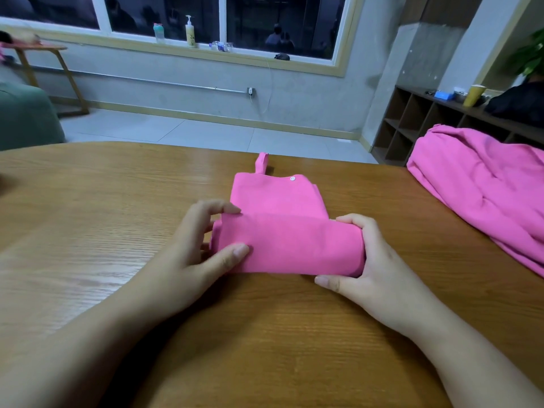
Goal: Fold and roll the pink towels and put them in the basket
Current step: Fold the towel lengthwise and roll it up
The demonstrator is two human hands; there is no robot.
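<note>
Wooden table [88, 216]: left hand [200, 248] and right hand [362, 260] grip opposite ends of the pink towel roll [288, 245], its long axis left-right, unrolled flap lying beyond.

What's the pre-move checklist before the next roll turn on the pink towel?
1. Left hand grips the roll's left end: ok.
2. Right hand grips the right end: ok.
3. Pink towel rolled evenly across: ok, ends look level.
4. Unrolled part ahead lies flat, loop tab and snap button at far edge: ok.
5. Table ahead of the roll free: ok.
6. Basket located: cannot tell, none in view; pink pile waits at right.
</note>
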